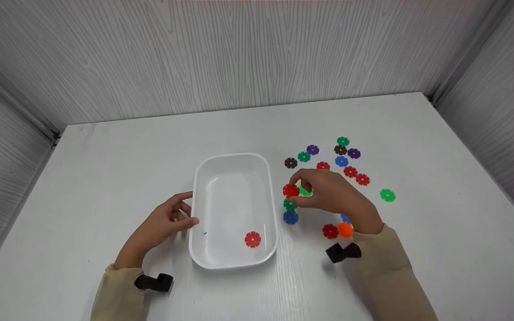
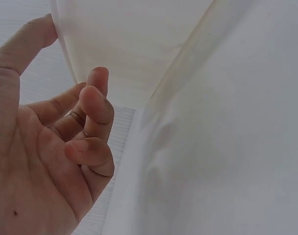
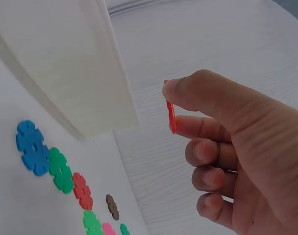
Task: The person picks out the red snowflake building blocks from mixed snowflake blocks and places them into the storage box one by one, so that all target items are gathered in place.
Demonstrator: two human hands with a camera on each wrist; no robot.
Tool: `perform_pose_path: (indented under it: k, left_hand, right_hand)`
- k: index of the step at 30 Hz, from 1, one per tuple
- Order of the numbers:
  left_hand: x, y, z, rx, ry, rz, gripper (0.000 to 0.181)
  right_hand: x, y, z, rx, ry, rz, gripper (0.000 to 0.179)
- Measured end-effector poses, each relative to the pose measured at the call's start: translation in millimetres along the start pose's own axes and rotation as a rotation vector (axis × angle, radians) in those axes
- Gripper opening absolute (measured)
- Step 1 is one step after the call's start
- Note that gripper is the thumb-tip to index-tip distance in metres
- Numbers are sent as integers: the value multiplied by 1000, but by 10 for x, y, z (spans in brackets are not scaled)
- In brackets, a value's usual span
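Observation:
Between thumb and index finger, my right hand point(image 1: 328, 191) pinches a red notched plastic disc point(image 1: 291, 191), lifted just right of the tray. The right wrist view shows that red disc point(image 3: 170, 107) edge-on at the fingertips, the other fingers curled loosely. My left hand point(image 1: 163, 223) holds the left rim of the white plastic tray point(image 1: 234, 267), its thumb over the rim. In the left wrist view, the thumb and one finger of the left hand point(image 2: 56, 132) touch the tray's edge while other fingers curl. One red disc point(image 1: 252, 239) lies inside the tray, near its front right.
Several notched discs are scattered right of the tray, among them a blue disc point(image 1: 290, 217), a green disc point(image 1: 290, 204), a brown disc point(image 1: 291, 162) and an orange disc point(image 1: 345, 230). A light green disc point(image 1: 387, 195) lies farthest right. The white table point(image 1: 141, 147) meets a wood-patterned panel behind.

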State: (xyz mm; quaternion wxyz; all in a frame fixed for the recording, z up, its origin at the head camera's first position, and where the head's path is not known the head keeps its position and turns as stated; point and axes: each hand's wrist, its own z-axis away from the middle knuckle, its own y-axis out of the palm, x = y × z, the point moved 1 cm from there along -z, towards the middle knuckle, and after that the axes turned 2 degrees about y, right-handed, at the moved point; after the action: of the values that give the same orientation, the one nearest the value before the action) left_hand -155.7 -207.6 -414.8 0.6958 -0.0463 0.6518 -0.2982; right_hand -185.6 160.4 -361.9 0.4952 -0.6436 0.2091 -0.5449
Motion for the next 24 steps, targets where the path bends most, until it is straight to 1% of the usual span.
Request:
perform_pose_path:
  k: [4, 10, 14, 16, 20, 24]
  left_hand:
    - [2, -12, 10, -5, 0, -3, 68]
    - [-3, -1, -1, 6, -10, 0, 68]
    - [-7, -5, 3, 7, -23, 0, 69]
    - [-4, -8, 2, 7, -26, -3, 70]
    - [6, -5, -8, 2, -25, -18, 69]
    - [13, -5, -4, -3, -16, -33, 68]
  right_hand:
    - [125, 60, -39, -15, -76, -15, 42]
    - [249, 169, -86, 14, -121, -7, 42]
    - [288, 226, -120, -2, -163, 31, 40]
    - [296, 248, -141, -13, -167, 58, 40]
    - [314, 288, -180, -19, -144, 102, 39]
    - [351, 338, -208, 4, -111, 98, 40]
